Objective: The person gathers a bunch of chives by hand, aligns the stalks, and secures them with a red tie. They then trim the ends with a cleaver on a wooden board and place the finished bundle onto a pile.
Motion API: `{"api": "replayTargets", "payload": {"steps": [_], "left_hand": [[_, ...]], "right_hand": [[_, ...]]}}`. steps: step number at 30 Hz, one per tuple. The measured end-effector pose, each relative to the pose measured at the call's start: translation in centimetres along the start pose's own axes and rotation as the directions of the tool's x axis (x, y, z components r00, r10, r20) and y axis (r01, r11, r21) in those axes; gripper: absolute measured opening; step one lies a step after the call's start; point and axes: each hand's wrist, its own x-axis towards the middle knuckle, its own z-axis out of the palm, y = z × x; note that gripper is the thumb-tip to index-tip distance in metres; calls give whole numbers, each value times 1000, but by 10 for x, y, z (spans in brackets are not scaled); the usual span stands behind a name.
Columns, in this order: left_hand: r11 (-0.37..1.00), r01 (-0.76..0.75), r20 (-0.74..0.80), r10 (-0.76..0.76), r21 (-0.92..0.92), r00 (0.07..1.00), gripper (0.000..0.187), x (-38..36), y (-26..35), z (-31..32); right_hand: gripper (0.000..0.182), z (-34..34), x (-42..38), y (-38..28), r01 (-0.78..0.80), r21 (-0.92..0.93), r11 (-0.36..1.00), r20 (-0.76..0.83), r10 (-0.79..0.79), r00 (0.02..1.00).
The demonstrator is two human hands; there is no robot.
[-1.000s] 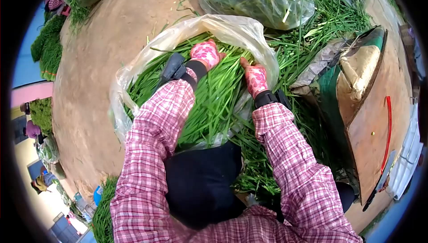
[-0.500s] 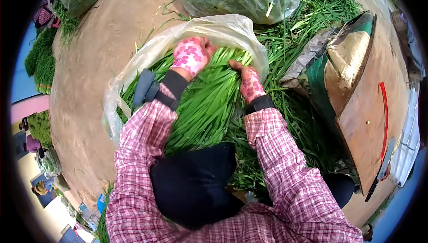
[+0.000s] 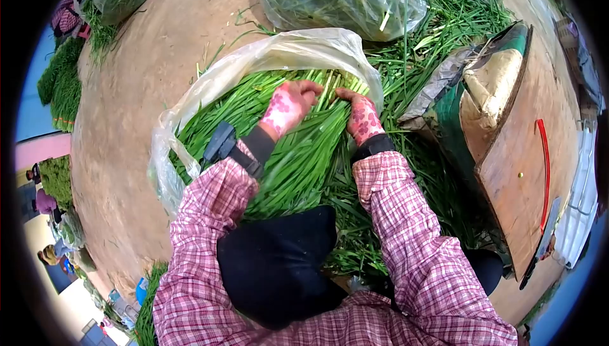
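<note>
Long green chives (image 3: 304, 174) with pale stem ends lie in an open clear plastic bag (image 3: 285, 54) in front of me. My left hand (image 3: 287, 106), in a pink flowered glove with bare fingertips, is curled at the pale stems, its fingers closed together and pointing right. Close beside it, my right hand (image 3: 361, 117), gloved alike, grips the stem ends with its thumb on top; its other fingers are mostly hidden beneath the leaves. A dark device (image 3: 220, 143) is strapped to my left wrist.
A second filled plastic bag (image 3: 342, 0) stands beyond mine. Loose chives (image 3: 438, 16) spread along the right. A wooden board (image 3: 507, 187) with a red strip and a blade leans there. Other people (image 3: 45, 203) and green bundles (image 3: 60, 89) are at the far left.
My left hand has moved down and right, closer to my right hand. My right hand has shifted slightly right and down. More pale stems show in the bag.
</note>
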Motion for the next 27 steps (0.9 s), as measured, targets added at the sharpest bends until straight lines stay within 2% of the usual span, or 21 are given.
{"api": "replayTargets", "payload": {"steps": [1, 2, 3, 5, 7, 8, 11, 12, 13, 15, 16, 17, 19, 20, 21, 22, 23, 24, 25, 26, 27], "left_hand": [[993, 65, -29, -68, -102, 997, 27, 9, -6, 2], [990, 109, -10, -110, -89, 994, 31, 17, -11, 10], [953, 7, 5, -8, 302, 1000, 39, 23, -14, 10], [839, 13, -51, 18, 545, 999, 46, 36, -30, 31], [786, 105, -5, -128, 609, 992, 46, 35, -11, 30], [823, 71, 18, -98, 563, 995, 42, 34, -13, 29], [926, -31, 94, -5, 376, 996, 31, 23, -26, 30], [892, -113, 79, 87, 437, 993, 26, 14, -22, 34], [908, -184, 83, 164, 376, 983, 24, 11, -28, 36], [980, -126, 34, 122, 156, 992, 22, 10, -25, 33], [999, 37, 5, -37, 14, 999, 22, 14, -27, 31], [999, 34, -105, -38, -41, 994, 23, 16, -26, 34], [962, -93, -119, 64, -256, 991, 22, 19, -45, 43], [995, -74, -38, 72, -71, 997, 23, 19, -47, 44], [991, -67, 45, 62, 118, 997, 24, 15, -38, 41], [980, -128, 139, 108, 150, 984, 29, 19, -46, 41], [970, -225, 291, 190, 91, 938, 33, 19, -58, 33], [908, -382, 348, 307, 172, 886, 33, 19, -64, 25], [816, -527, 412, 406, 239, 815, 34, 13, -58, 18], [718, -664, 486, 512, 212, 708, 37, 5, -53, 10], [582, -744, 599, 480, 330, 641, 47, 14, -71, 8]], "right_hand": [[27, 2, -5, -1, 9, 18, 1000, -15, -9, 1000], [26, 4, -11, -1, 18, 35, 999, -30, -17, 999], [25, 5, -14, -2, 29, 52, 998, -44, -27, 999], [23, 4, 2, 5, -14, 66, 998, -127, 22, 992], [23, 9, 0, 5, -46, 29, 999, -244, 51, 968], [25, 9, -5, 6, 12, -2, 1000, -253, -12, 967], [27, 12, -13, 2, 32, 45, 998, -168, -24, 985], [25, 14, -11, 2, 81, -44, 996, -138, -86, 987], [24, 10, -11, 3, 86, -94, 992, -128, -98, 987], [22, 7, -17, -3, 96, -192, 977, -104, -118, 988], [20, 11, -22, -8, -12, -83, 996, -124, 2, 992], [20, 12, -28, -10, 33, -79, 996, -81, -39, 996], [18, 11, -37, -10, 124, -65, 990, 7, -124, 992], [16, 12, -38, -5, 135, -11, 991, -36, -136, 990], [16, 11, -48, -1, 413, -192, 890, 88, -404, 911], [21, 17, -62, -6, 329, -55, 943, 41, -327, 944], [28, 22, -78, -13, 238, 86, 967, 8, -240, 971], [41, 27, -99, -22, 241, 77, 967, 116, -249, 962], [49, 32, -115, -25, 310, 174, 935, 171, -339, 925], [46, 34, -132, -32, 326, 207, 922, 198, -366, 909], [44, 44, -154, -49, 340, 241, 909, 227, -393, 891]]}}
